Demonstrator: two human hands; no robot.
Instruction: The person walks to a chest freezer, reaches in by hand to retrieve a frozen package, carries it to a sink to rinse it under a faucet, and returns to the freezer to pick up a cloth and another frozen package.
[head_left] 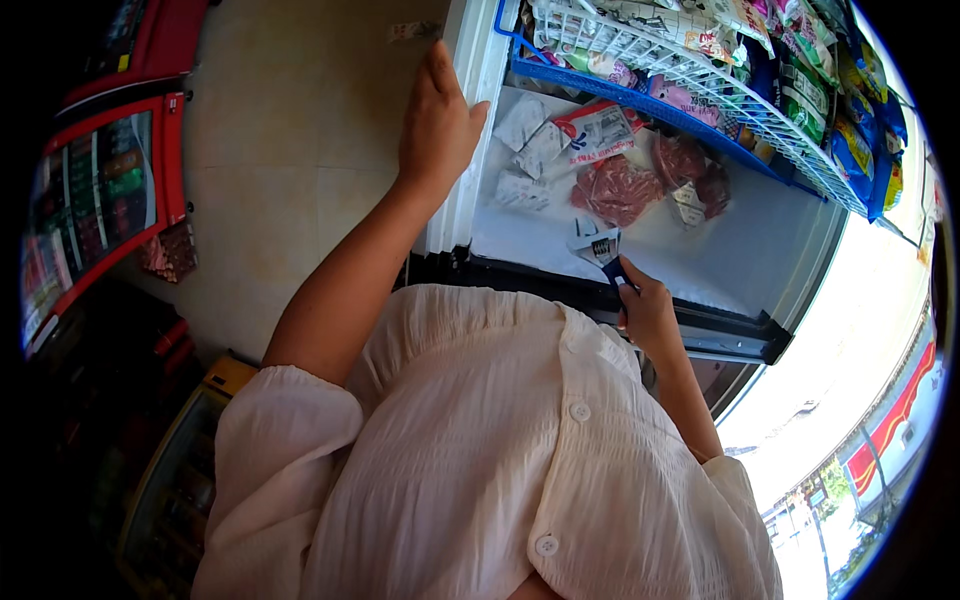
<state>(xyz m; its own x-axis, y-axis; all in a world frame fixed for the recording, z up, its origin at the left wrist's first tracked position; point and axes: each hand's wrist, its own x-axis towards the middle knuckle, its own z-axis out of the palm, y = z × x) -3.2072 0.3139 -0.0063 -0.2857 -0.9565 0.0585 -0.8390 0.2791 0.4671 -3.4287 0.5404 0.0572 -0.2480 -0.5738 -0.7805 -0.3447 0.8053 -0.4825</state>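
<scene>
My right hand (648, 308) grips the dark handle of an adjustable wrench (603, 250). Its silver jaw points into the chest freezer (740, 285), over the front part of the white inside. Beyond the jaw lie bags of red meat (615, 190), a red and white package (600, 132) and several small white packets (541, 150). At the freezer's left rim (462, 170), my left hand (436, 135) rests against the pale frame, fingers stretched forward and thumb apart; it holds nothing that I can see.
A white wire basket (700, 75) with bagged frozen goods hangs across the freezer's far part, beside a blue rack edge (640, 95). On the left stand a red-framed drinks cooler (110, 200) and a yellow-edged case (230, 375). Pale tiled floor (290, 150) lies between.
</scene>
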